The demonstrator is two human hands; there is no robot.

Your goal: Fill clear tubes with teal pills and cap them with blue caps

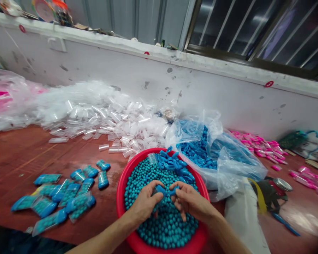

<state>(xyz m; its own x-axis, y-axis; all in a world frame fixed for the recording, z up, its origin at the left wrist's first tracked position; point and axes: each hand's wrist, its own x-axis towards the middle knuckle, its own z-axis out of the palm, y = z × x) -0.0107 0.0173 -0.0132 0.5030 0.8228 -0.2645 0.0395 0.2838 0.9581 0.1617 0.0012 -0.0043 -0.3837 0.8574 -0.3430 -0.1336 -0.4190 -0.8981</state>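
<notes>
Left hand [145,201]: thumb and forefinger nearly closed on a blue piece [161,190]. Right hand [190,203]: thumb and forefinger pinching a second blue piece [174,191], other fingers loosely curled. Both pieces sit just apart, above teal beads [163,237] in a red basin [120,192]. Filled packets [69,194] lie left; a plastic bag [226,176] stands right.
</notes>
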